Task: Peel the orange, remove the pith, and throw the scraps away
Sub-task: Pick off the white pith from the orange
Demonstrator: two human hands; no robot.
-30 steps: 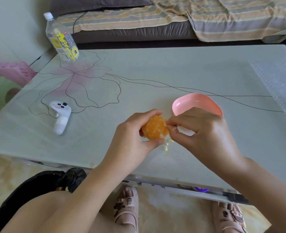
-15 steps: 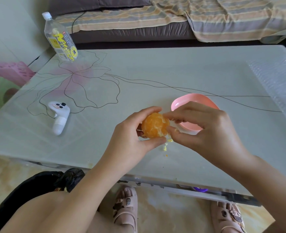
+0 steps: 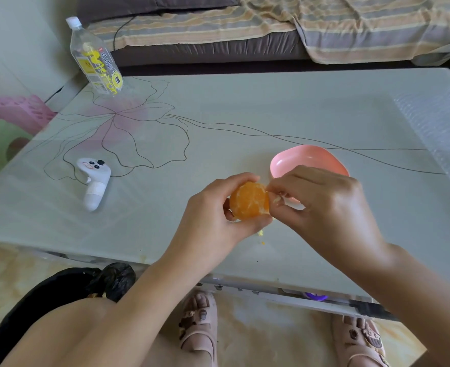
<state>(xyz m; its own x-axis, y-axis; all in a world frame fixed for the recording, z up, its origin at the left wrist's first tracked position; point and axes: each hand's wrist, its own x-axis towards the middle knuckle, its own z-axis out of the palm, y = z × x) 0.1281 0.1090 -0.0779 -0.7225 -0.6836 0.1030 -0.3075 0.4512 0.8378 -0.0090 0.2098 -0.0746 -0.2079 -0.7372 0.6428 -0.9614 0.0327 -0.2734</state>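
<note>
You are picking the white pith off the orange (image 3: 249, 201). Your left grip (image 3: 213, 215) is curling round the orange, with the thumb under it and the fingers over the top. It is holding the fruit up just above the near part of the counter (image 3: 271, 107). Your right grip (image 3: 324, 205) is pinching a small pale bit of pith (image 3: 276, 200) at the orange's right side, with finger and thumb closed on it.

To do this well, I think you should be pulling slowly and gently, so the bit is coming off in one piece. Be squeezing softly with the left grip, because the fruit looks juicy and a hard squeeze could burst it. Be turning it a little to find more white bits.

The pink bowl (image 3: 308, 158) is sitting just behind your right grip. A black bag (image 3: 59, 290) is lying near and to the left, below the counter, beside your leg. One of those is probably for the scraps, but I cannot tell which. A few tiny yellow crumbs (image 3: 261, 235) are lying on the counter under the orange, and those are going to need picking up too.

The orange is looking bare of peel on the side you can see. It is round and bright, with thin white lines running between the pieces. Your fingers are hiding the back.
</note>
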